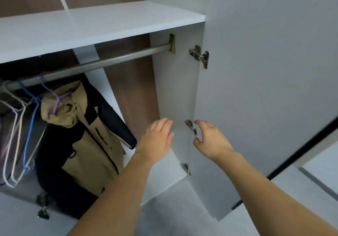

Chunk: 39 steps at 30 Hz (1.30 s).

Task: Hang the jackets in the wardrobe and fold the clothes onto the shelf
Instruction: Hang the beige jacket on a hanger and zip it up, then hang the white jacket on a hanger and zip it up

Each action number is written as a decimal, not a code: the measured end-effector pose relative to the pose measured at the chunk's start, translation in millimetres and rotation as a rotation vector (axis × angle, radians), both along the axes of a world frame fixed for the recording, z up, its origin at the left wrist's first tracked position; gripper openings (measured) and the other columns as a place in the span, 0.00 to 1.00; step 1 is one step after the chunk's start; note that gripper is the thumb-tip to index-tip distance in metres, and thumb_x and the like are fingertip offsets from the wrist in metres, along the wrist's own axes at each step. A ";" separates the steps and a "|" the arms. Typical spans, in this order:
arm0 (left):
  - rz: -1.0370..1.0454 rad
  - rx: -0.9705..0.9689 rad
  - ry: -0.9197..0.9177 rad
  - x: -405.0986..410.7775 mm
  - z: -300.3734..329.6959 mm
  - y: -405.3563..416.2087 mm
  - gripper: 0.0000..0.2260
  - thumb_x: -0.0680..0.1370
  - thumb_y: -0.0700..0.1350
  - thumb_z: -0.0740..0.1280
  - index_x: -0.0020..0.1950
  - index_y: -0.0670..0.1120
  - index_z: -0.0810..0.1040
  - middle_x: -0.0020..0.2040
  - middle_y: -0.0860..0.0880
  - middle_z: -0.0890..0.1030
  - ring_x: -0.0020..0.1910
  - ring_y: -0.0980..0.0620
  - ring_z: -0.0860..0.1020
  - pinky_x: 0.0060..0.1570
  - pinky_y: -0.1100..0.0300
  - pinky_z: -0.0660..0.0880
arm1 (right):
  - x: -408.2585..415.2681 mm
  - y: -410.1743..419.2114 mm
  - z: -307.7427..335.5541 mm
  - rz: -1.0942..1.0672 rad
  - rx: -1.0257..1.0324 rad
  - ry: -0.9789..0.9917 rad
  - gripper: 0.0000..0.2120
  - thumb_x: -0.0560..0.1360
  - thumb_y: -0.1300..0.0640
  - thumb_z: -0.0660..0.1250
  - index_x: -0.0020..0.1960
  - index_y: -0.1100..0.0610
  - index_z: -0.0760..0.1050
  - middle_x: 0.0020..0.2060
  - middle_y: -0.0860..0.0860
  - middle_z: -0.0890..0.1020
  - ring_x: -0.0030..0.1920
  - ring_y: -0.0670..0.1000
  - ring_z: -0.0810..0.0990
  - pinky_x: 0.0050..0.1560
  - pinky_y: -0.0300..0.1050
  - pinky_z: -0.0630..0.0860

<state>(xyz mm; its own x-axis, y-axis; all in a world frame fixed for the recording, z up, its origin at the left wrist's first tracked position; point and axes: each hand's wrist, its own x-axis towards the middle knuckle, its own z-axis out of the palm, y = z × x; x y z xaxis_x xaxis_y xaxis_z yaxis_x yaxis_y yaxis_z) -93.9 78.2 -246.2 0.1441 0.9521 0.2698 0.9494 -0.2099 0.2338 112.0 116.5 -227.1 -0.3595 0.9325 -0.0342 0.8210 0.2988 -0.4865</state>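
tan and navy jacket [86, 135] hangs on a purple hanger [56, 96] off the rail [102, 62], around 9 o'clock of both hands. left hand [157, 138] and right hand [212, 140] reach in holding nothing, fingers loose, right ones slightly curled by the door hinge [191, 127].

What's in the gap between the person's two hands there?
In the head view, a small metal door hinge sits between the left hand and the right hand, fixed where the wardrobe's side panel meets the open door. Neither hand holds anything.
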 end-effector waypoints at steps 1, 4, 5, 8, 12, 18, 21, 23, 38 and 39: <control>-0.082 0.030 0.003 20.2 -2.8 -5.5 0.19 0.83 0.46 0.61 0.73 0.41 0.70 0.70 0.45 0.72 0.69 0.44 0.70 0.70 0.49 0.66 | 20.7 -15.0 -3.6 -0.022 0.033 0.018 0.28 0.76 0.56 0.63 0.75 0.53 0.62 0.71 0.52 0.70 0.69 0.55 0.69 0.67 0.47 0.68; -0.282 0.125 0.002 86.8 -9.0 -22.0 0.18 0.81 0.46 0.60 0.69 0.40 0.73 0.66 0.44 0.75 0.66 0.42 0.74 0.67 0.46 0.70 | 87.9 -65.7 -18.6 -0.070 0.069 0.034 0.26 0.76 0.57 0.63 0.73 0.54 0.65 0.70 0.50 0.72 0.69 0.53 0.70 0.69 0.44 0.67; -0.350 0.144 0.009 111.1 -11.6 -28.4 0.19 0.81 0.47 0.59 0.68 0.41 0.74 0.66 0.44 0.76 0.65 0.42 0.74 0.67 0.46 0.70 | 112.8 -83.6 -24.8 -0.091 0.070 0.036 0.25 0.76 0.58 0.64 0.72 0.54 0.67 0.69 0.51 0.73 0.67 0.53 0.72 0.68 0.43 0.67; -0.559 0.174 0.030 186.7 -24.5 -51.9 0.19 0.80 0.48 0.58 0.67 0.42 0.76 0.65 0.44 0.77 0.65 0.44 0.72 0.69 0.48 0.70 | 193.9 -137.0 -39.7 -0.236 0.054 0.062 0.22 0.76 0.59 0.65 0.69 0.55 0.71 0.66 0.51 0.76 0.64 0.54 0.75 0.66 0.42 0.68; -0.769 0.141 0.010 302.0 -38.2 -84.1 0.18 0.78 0.45 0.65 0.66 0.40 0.77 0.64 0.42 0.78 0.63 0.40 0.76 0.67 0.44 0.71 | 310.9 -209.9 -47.2 -0.528 0.065 0.036 0.22 0.77 0.56 0.64 0.71 0.53 0.69 0.68 0.49 0.73 0.67 0.52 0.72 0.67 0.43 0.66; -1.037 0.093 -0.001 496.1 -27.5 -135.6 0.20 0.78 0.44 0.69 0.69 0.40 0.75 0.68 0.41 0.75 0.67 0.39 0.73 0.71 0.44 0.64 | 462.1 -319.9 -43.1 -0.932 0.068 0.045 0.26 0.77 0.54 0.63 0.75 0.54 0.64 0.72 0.49 0.69 0.71 0.51 0.68 0.69 0.45 0.65; -1.168 0.094 -0.025 580.1 -21.6 -159.4 0.19 0.79 0.44 0.68 0.69 0.40 0.74 0.68 0.42 0.74 0.68 0.39 0.72 0.71 0.44 0.66 | 515.4 -360.8 -42.9 -1.078 0.076 0.082 0.27 0.76 0.56 0.64 0.75 0.56 0.64 0.71 0.51 0.69 0.71 0.51 0.67 0.69 0.44 0.64; -1.272 0.099 -0.010 641.8 -20.5 -174.3 0.20 0.80 0.45 0.65 0.70 0.40 0.73 0.69 0.42 0.73 0.68 0.40 0.71 0.72 0.44 0.64 | 554.6 -388.4 -43.3 -1.184 0.066 0.100 0.28 0.76 0.57 0.64 0.74 0.56 0.64 0.71 0.51 0.69 0.71 0.52 0.67 0.69 0.45 0.64; -1.745 0.054 -0.005 1044.1 -21.7 -174.5 0.17 0.78 0.42 0.66 0.66 0.39 0.75 0.64 0.42 0.75 0.60 0.38 0.74 0.65 0.47 0.68 | 831.6 -424.6 -73.2 -1.884 0.152 0.462 0.27 0.76 0.59 0.64 0.74 0.55 0.64 0.71 0.50 0.69 0.70 0.51 0.69 0.64 0.44 0.68; -1.766 0.046 0.017 1071.5 -22.5 -177.4 0.17 0.78 0.42 0.65 0.67 0.40 0.74 0.65 0.42 0.75 0.60 0.39 0.73 0.65 0.47 0.68 | 849.4 -429.7 -72.3 -1.925 0.175 0.474 0.27 0.76 0.59 0.63 0.74 0.55 0.64 0.71 0.50 0.69 0.70 0.51 0.68 0.65 0.45 0.68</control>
